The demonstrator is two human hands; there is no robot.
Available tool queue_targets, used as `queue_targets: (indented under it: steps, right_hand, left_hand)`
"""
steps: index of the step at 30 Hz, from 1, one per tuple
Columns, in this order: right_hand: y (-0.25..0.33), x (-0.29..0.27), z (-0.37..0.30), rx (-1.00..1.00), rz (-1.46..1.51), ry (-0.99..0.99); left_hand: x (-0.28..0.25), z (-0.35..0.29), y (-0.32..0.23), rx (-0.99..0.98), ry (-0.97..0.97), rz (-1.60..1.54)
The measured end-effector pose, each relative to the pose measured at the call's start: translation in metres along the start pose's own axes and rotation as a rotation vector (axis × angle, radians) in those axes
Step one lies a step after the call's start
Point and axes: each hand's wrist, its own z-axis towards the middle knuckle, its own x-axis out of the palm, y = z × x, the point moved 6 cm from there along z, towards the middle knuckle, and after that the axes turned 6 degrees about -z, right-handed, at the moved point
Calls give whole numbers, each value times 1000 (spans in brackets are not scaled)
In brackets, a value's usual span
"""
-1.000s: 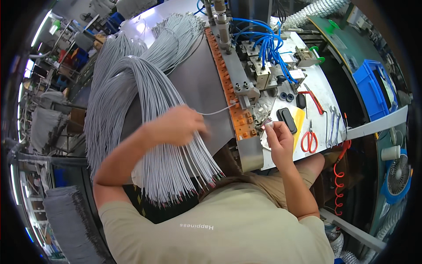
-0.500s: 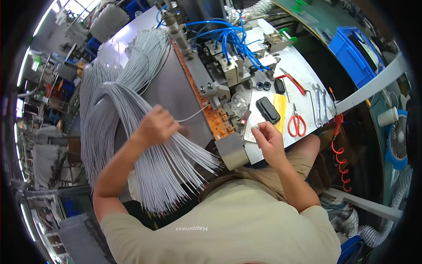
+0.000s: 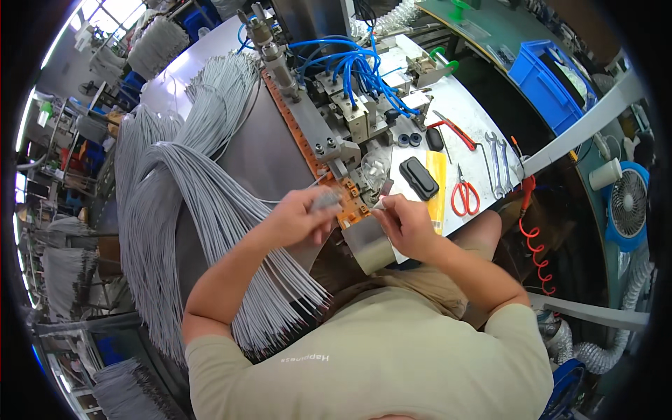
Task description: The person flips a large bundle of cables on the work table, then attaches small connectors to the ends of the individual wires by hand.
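Note:
My left hand reaches over the near end of an orange slotted rail, its fingers curled and partly smeared. A greyish blur lies at its fingertips; I cannot tell what it is or whether the hand holds it. A single grey cable runs behind this hand toward the rail. To the right, my right hand pinches a small whitish piece between thumb and forefinger, too small to name. Below my left forearm fans a thick bundle of grey cables with dark reddish ends.
A metal fixture with blue air hoses stands beyond my hands. Right of it lie a black oblong case, red-handled scissors, wrenches and a bag of clear small parts. A coiled red hose hangs at the right.
My left hand has moved right, off the cable bundle to the orange rail. My right hand has shifted slightly left, closer to it. The whole view has shifted a little.

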Motion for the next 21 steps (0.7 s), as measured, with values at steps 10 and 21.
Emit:
queue_targets:
  steps: [10,21]
  right_hand:
    - [29,14,23,-43,-206,-48]
    - [32,22,31,-3,-114,-27]
  left_hand:
    - [-10,5,0,165,-64,-152]
    - [-10,1,-2,387,-194,317]
